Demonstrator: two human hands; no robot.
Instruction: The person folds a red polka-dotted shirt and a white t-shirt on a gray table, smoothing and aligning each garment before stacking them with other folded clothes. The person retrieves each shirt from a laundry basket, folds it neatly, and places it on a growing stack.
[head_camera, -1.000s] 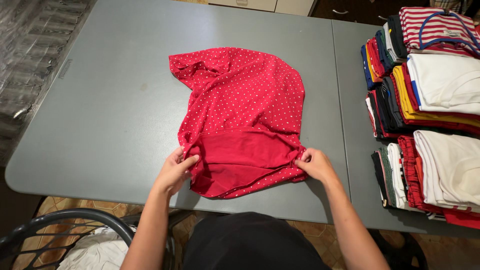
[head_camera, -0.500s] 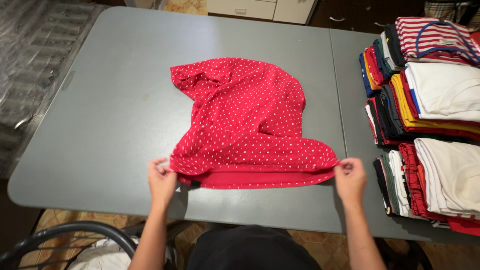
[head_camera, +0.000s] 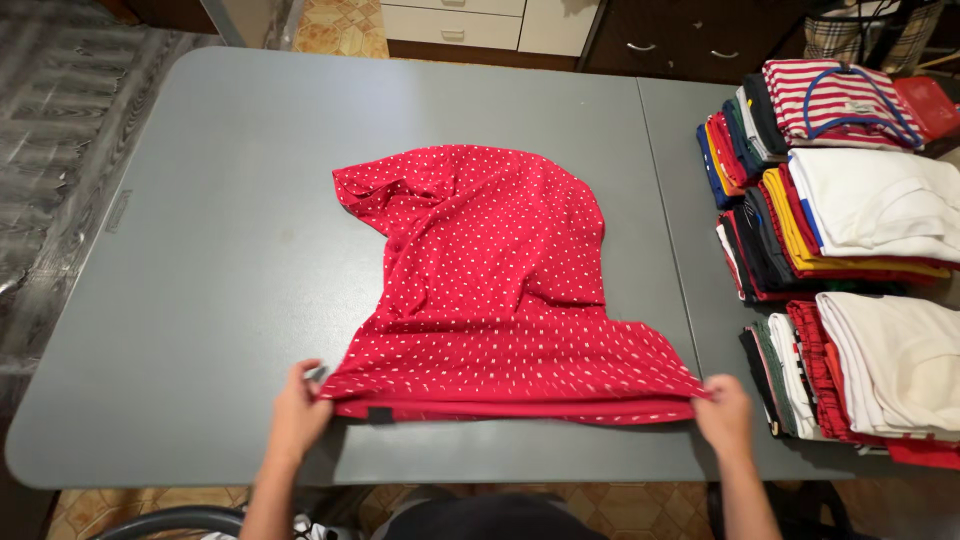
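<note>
Both hands (head_camera: 300, 412) (head_camera: 724, 414) pinch red dotted garment (head_camera: 500, 290) hem corners.

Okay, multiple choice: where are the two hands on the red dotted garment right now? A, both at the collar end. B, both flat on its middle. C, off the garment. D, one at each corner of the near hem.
D: the left hand and right hand each pinch a corner of the red dotted garment along its near hem.

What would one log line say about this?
left hand: grips shirt hem corner | right hand: grips other corner | hem: stretched flat on table | clothes stacks: at right
</note>
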